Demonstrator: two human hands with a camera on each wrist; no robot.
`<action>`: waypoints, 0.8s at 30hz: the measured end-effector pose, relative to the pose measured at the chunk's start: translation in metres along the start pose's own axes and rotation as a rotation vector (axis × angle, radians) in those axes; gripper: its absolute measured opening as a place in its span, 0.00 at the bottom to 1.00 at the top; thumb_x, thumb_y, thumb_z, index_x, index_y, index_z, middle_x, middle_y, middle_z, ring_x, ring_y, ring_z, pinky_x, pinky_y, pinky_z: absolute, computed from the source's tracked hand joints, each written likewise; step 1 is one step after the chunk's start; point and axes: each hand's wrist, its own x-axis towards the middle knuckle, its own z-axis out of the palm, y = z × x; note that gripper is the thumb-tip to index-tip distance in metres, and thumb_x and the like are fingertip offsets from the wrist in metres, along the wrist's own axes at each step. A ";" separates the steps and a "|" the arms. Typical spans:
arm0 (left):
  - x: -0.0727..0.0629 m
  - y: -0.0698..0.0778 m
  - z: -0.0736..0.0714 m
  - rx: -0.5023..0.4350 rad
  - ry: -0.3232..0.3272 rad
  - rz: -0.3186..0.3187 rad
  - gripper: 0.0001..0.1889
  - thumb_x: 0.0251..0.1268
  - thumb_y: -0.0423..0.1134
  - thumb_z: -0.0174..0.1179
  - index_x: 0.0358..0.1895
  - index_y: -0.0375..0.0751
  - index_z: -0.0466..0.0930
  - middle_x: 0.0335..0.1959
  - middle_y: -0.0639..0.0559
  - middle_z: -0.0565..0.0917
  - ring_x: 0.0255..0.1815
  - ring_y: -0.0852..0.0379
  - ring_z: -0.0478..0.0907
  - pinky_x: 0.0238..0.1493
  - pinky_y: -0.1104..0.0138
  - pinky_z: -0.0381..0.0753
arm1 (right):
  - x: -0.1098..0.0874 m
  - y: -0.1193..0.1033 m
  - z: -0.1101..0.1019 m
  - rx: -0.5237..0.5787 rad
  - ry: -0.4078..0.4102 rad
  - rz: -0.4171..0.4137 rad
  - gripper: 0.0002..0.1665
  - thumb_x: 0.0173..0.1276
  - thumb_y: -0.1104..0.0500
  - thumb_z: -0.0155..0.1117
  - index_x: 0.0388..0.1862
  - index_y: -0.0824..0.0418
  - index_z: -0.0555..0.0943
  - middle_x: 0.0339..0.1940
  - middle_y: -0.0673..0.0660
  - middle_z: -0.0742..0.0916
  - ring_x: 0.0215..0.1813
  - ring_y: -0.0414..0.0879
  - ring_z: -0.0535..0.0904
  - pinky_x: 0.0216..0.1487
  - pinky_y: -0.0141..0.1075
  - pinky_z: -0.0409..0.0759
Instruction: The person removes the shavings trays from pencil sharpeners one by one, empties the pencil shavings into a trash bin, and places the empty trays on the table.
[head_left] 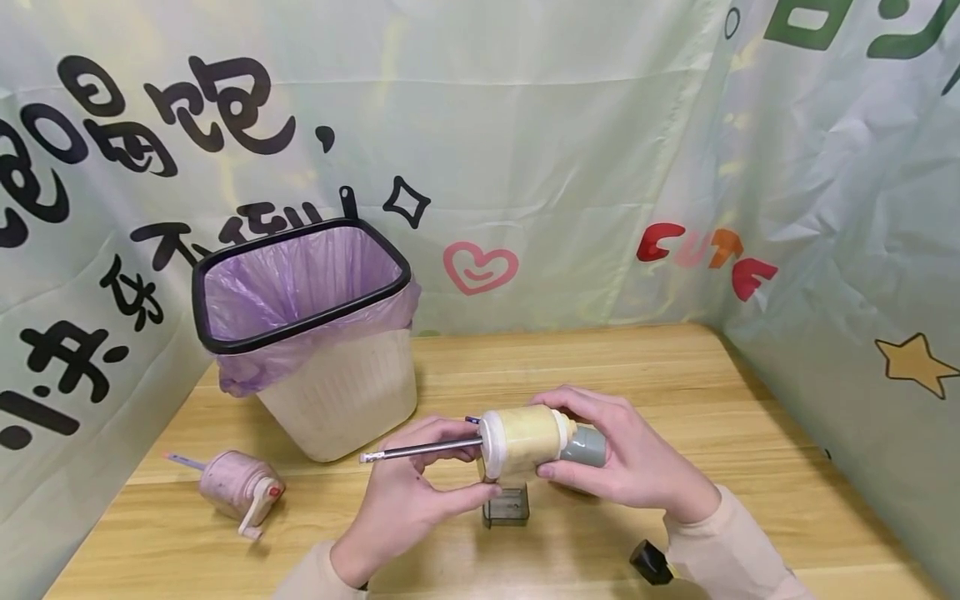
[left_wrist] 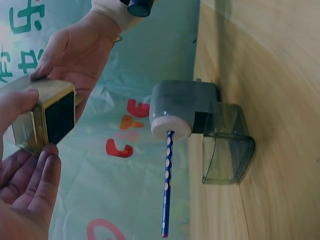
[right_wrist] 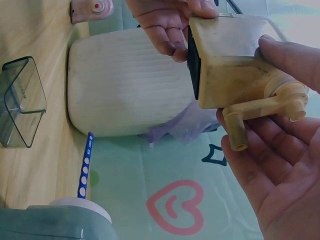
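Both hands hold up a cream-yellow crank pencil sharpener [head_left: 528,437] above the table. My left hand [head_left: 405,500] grips its front end, thumb below and fingers behind. A dark pencil [head_left: 431,448] with an eraser tip sticks out of that end. My right hand [head_left: 637,458] holds the rear end, thumb and fingers on opposite sides, near the crank [right_wrist: 255,107]. The sharpener's dark underside [left_wrist: 60,117] faces the table. Behind it stands a grey sharpener [head_left: 585,447], partly hidden, with a blue dotted pencil [left_wrist: 168,185] in it. A clear smoky shavings drawer [head_left: 506,508] sits on the table.
To the left lies a pink crank sharpener [head_left: 236,483] with a pencil in it. A white bin [head_left: 345,392] lined with a purple bag stands behind. Near my right sleeve is a small black object [head_left: 651,562]. Printed cloth [head_left: 570,167] hangs around the table.
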 end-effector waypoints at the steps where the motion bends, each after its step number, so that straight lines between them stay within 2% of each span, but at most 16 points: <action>1: 0.000 -0.001 -0.001 0.003 -0.010 -0.004 0.25 0.52 0.32 0.85 0.54 0.43 0.87 0.48 0.48 0.90 0.44 0.53 0.91 0.50 0.63 0.93 | 0.000 0.000 0.000 -0.006 -0.002 -0.004 0.34 0.63 0.58 0.84 0.66 0.49 0.80 0.54 0.44 0.89 0.46 0.37 0.85 0.49 0.33 0.86; 6: 0.002 -0.004 -0.006 -0.013 -0.051 -0.024 0.26 0.51 0.32 0.85 0.55 0.43 0.88 0.49 0.49 0.92 0.43 0.48 0.90 0.52 0.63 0.92 | -0.001 0.000 0.000 -0.035 -0.013 -0.013 0.35 0.63 0.57 0.84 0.67 0.49 0.80 0.54 0.44 0.89 0.46 0.36 0.84 0.49 0.33 0.86; 10: 0.001 -0.005 -0.006 -0.028 -0.048 -0.031 0.26 0.51 0.31 0.85 0.55 0.43 0.89 0.49 0.48 0.92 0.42 0.45 0.90 0.51 0.63 0.93 | -0.001 0.001 0.000 -0.038 -0.017 -0.013 0.34 0.63 0.57 0.83 0.67 0.49 0.80 0.54 0.44 0.89 0.46 0.36 0.84 0.49 0.33 0.86; 18: 0.000 -0.004 -0.001 0.002 0.017 0.003 0.27 0.49 0.31 0.86 0.55 0.42 0.88 0.49 0.47 0.91 0.46 0.55 0.92 0.51 0.63 0.93 | 0.001 0.001 -0.001 -0.040 -0.001 -0.010 0.34 0.63 0.58 0.84 0.66 0.48 0.80 0.55 0.43 0.88 0.47 0.36 0.85 0.50 0.32 0.86; 24: 0.001 -0.006 -0.003 -0.031 -0.010 -0.017 0.26 0.50 0.30 0.85 0.55 0.41 0.88 0.50 0.46 0.92 0.46 0.57 0.91 0.52 0.63 0.92 | 0.000 0.001 -0.001 -0.037 -0.008 -0.014 0.33 0.64 0.57 0.83 0.66 0.48 0.80 0.54 0.43 0.88 0.47 0.36 0.85 0.49 0.33 0.86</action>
